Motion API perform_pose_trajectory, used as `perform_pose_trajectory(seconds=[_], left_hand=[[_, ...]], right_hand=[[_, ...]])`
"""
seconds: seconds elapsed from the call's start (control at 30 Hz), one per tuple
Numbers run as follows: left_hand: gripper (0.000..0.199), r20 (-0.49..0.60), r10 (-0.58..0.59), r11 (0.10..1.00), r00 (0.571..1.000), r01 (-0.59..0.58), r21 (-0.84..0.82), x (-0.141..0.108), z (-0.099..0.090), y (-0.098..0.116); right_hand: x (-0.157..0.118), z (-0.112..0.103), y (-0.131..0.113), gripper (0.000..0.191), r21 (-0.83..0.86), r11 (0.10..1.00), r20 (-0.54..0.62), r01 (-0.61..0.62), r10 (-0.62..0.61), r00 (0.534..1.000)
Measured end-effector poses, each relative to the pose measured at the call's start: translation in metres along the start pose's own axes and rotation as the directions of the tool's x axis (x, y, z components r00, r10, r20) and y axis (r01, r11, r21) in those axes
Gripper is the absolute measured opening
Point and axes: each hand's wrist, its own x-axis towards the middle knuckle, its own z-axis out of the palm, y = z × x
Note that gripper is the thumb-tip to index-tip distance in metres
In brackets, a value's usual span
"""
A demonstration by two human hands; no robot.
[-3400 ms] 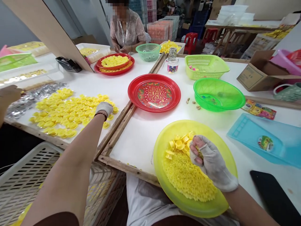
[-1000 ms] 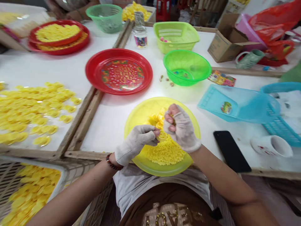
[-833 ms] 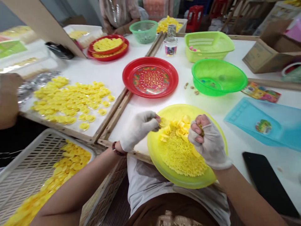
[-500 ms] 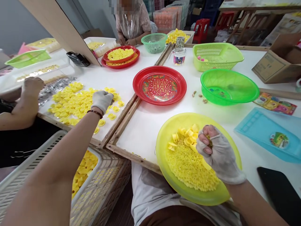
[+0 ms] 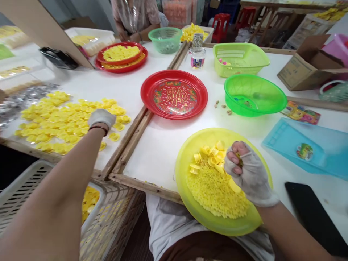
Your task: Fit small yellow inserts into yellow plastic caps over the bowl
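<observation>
My left hand (image 5: 102, 119), in a whitish glove, reaches down into the spread of yellow hat-shaped plastic pieces (image 5: 65, 121) on the left table. Its fingers are hidden behind the back of the hand. My right hand (image 5: 248, 174), in a glove that leaves the fingertips bare, is closed in a fist over a yellow plate (image 5: 187, 145). A bit of small yellow pieces shows between its curled fingers. On that plate lie a heap of tiny yellow pieces (image 5: 214, 195) and several yellow hat-shaped pieces (image 5: 213, 156).
A red tray (image 5: 174, 113) lies ahead, beside a green bowl (image 5: 255, 107) and a light green basket (image 5: 240, 70). On the right are a blue plastic tray (image 5: 282, 148) and a black phone (image 5: 312, 210). A white crate (image 5: 40, 168) stands below left. A co-worker (image 5: 136, 18) sits opposite.
The view has swung left, shifting everything slightly. My left hand has turned, so its fingers, partly seen before, are now hidden. My right fist stays over the yellow plate.
</observation>
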Motion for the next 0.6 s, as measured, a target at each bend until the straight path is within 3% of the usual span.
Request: perform_pose_trajectory(seconds=[0.07, 0.1, 0.13, 0.2, 0.27, 0.3, 0.37, 0.43, 0.5, 0.6], left_hand=[[0.028, -0.099, -0.011, 0.997, 0.995, 0.019, 0.078, -0.011, 0.007, 0.024], [0.023, -0.16, 0.042, 0.994, 0.986, -0.024, 0.111, -0.02, 0.014, 0.041], [0.023, -0.203, 0.142, 0.984, 0.969, -0.116, 0.137, -0.033, 0.021, 0.06], [0.028, -0.227, 0.405, 0.912, 0.885, -0.375, 0.165, -0.069, 0.041, 0.104], [0.026, -0.048, 0.635, 0.771, 0.771, -0.629, 0.097, -0.112, 0.065, 0.146], [0.025, 0.082, 0.696, 0.711, 0.714, -0.7, 0.06, -0.133, 0.078, 0.166], [0.022, 0.364, 0.712, 0.625, 0.601, -0.778, 0.063, -0.166, 0.104, 0.196], [0.024, 0.56, 0.647, 0.565, 0.518, -0.819, 0.105, -0.183, 0.126, 0.215], [0.026, 0.643, 0.592, 0.536, 0.486, -0.833, 0.137, -0.187, 0.14, 0.222], [0.017, 0.617, 0.587, 0.595, 0.524, -0.796, 0.11, -0.185, 0.143, 0.222]], right_hand=[[0.001, 0.0, -0.001, 0.032, 0.015, 1.0, 0.024, 0.02, -0.02, 1.0], [0.002, -0.001, -0.001, 0.033, 0.025, 0.999, 0.037, 0.028, -0.029, 0.999], [0.003, -0.002, -0.002, 0.033, 0.035, 0.999, 0.049, 0.035, -0.037, 0.998], [0.004, -0.004, -0.003, 0.035, 0.052, 0.998, 0.064, 0.048, -0.051, 0.997], [0.004, -0.006, -0.004, 0.036, 0.066, 0.996, 0.074, 0.061, -0.066, 0.995], [0.003, -0.006, -0.005, 0.037, 0.071, 0.995, 0.079, 0.067, -0.072, 0.994], [0.002, -0.007, -0.005, 0.037, 0.074, 0.994, 0.092, 0.075, -0.081, 0.992], [0.001, -0.008, -0.005, 0.038, 0.07, 0.995, 0.108, 0.076, -0.083, 0.991], [0.0, -0.009, -0.005, 0.038, 0.071, 0.995, 0.122, 0.074, -0.082, 0.989], [0.0, -0.01, -0.007, 0.04, 0.087, 0.993, 0.137, 0.078, -0.09, 0.987]])
